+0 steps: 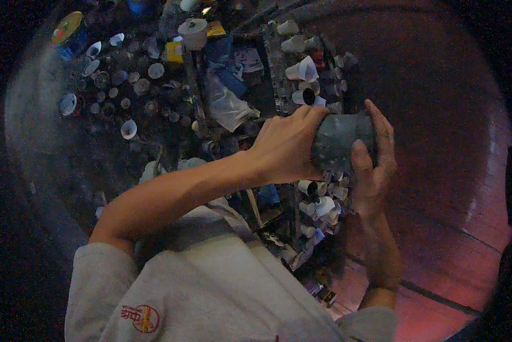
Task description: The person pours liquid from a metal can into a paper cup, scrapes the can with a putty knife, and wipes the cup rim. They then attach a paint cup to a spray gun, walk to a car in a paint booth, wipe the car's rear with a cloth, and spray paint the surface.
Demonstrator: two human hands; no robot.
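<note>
Out in front of me, both hands hold a grey-green, roughly cylindrical container between them. My left hand is closed on its left side, the forearm reaching across my body. At the container's right end is my right hand, its thumb on the near side and its fingers curving round the far edge. The container's contents and any markings cannot be made out in the dim light. Just beyond my left hand, a dark-mouthed white cup lies among other cups.
Many small cups and pots, among them a white cup, cover the dark surface at left. A rack of cups runs beside the container. A clear plastic bag and a white tub stand farther back. Reddish floor spreads at right.
</note>
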